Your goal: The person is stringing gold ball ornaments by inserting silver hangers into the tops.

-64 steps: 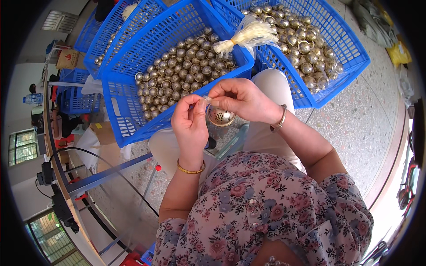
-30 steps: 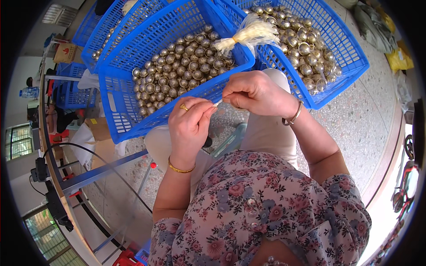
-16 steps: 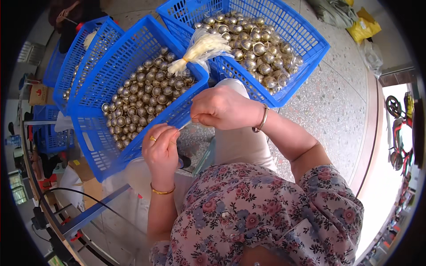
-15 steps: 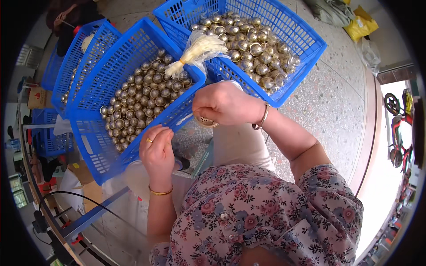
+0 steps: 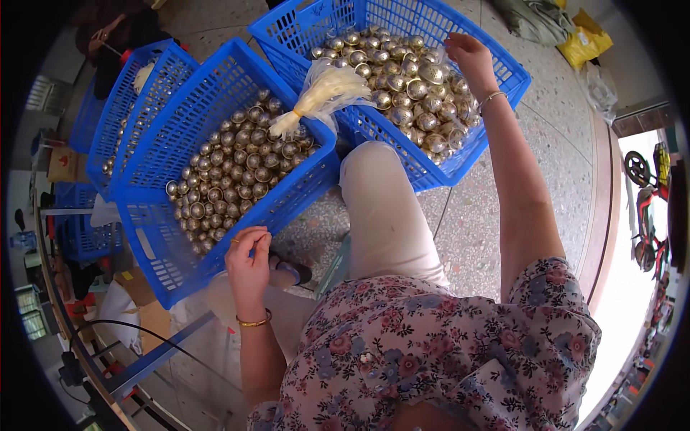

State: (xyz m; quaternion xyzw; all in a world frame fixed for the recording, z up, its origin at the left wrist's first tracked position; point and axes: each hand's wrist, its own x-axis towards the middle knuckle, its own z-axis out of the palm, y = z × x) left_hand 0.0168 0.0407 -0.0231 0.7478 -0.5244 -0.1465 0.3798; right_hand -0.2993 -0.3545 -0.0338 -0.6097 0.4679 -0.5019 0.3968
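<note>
My left hand [image 5: 249, 267] is closed in a pinch beside the near edge of the left blue basket [image 5: 154, 280]; whatever its fingertips hold is too small to make out. My right hand [image 5: 472, 60] reaches over the right blue basket [image 5: 496, 118], fingers loosely bent and apart, with nothing visible in them. Just below those fingers is a perforated metal ball [image 5: 431, 72], like a tea infuser. Similar silvery-gold balls fill much of the right basket, and smaller-looking round metal pieces [image 5: 228, 159] lie in the left one. A bundle of pale strips [image 5: 321, 95], tied at one end, rests over the left basket's rim.
More blue baskets [image 5: 136, 93] stand at the far left, near another person's hand [image 5: 100, 34]. My knee [image 5: 377, 194] is between the two full baskets. A metal frame [image 5: 154, 355] with a black cable is at lower left. Yellow bag [image 5: 583, 43] at the far right.
My right hand has moved from in front of me to far right, over the right basket, and let go of the perforated ball. My left hand has lowered slightly.
</note>
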